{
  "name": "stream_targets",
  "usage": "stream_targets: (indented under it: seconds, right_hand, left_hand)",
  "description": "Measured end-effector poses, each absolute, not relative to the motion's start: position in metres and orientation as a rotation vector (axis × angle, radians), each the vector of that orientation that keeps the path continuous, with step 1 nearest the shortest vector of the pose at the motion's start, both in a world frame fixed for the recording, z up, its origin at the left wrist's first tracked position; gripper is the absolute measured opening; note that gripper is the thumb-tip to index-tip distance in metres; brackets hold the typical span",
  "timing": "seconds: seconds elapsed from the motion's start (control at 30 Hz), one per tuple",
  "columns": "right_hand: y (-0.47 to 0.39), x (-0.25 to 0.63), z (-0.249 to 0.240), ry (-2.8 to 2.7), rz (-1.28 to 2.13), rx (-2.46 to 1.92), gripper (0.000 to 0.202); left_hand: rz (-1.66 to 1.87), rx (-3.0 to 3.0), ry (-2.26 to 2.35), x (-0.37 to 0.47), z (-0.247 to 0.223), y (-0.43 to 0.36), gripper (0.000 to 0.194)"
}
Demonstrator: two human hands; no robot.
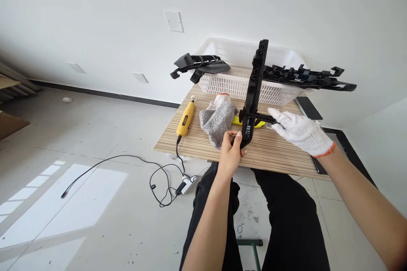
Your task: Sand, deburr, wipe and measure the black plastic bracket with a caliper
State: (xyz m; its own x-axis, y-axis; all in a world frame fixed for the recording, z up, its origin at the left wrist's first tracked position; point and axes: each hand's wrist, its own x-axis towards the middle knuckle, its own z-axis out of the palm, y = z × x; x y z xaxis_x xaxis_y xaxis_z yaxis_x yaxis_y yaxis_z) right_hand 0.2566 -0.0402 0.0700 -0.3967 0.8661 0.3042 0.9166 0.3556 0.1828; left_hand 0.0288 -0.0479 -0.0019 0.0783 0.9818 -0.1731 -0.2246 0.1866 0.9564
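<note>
Upright over the table's front edge stands a long black plastic part (pixel 253 87), with a thin crosspiece reaching right. My left hand (pixel 231 148), bare, pinches its rounded lower end. My right hand (pixel 297 131) wears a white knitted glove with an orange cuff. Its fingers are closed at the outer end of the crosspiece; whether a small tool is also among them I cannot make out. Just left of the part, a grey fluffy cloth (pixel 218 123) lies against another white glove (pixel 219 100). Behind the part a yellow object (pixel 235 120) shows only partly.
A white plastic basket (pixel 229 87) at the back of the wooden table (pixel 203 148) carries black plastic parts (pixel 203 65) across its left side and more parts (pixel 305 77) on its right. A yellow rotary tool (pixel 186 118) lies left, its cord running to a power strip (pixel 190 184).
</note>
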Motion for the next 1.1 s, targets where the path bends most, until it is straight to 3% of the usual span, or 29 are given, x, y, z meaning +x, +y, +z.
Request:
stream_targets:
  seconds: [0.13,0.43,0.77,1.1]
  right_hand:
    - [-0.044,0.258,0.073,-2.400,-0.448,-1.709,0.054]
    - [-0.047,0.260,0.080,-2.535,-0.727,-1.625,0.046]
    - [-0.051,0.245,0.089,-2.427,-0.767,-2.073,0.048]
    - [-0.056,0.244,0.091,-2.394,-0.826,-2.030,0.047]
  left_hand:
    - [1.131,0.934,1.075,0.030,0.000,-0.048,0.028]
    - [1.149,0.930,1.050,0.032,-0.002,-0.048,0.033]
    - [1.141,0.931,1.018,0.032,0.000,-0.047,0.037]
    - [1.127,0.954,1.018,0.031,0.003,-0.048,0.036]
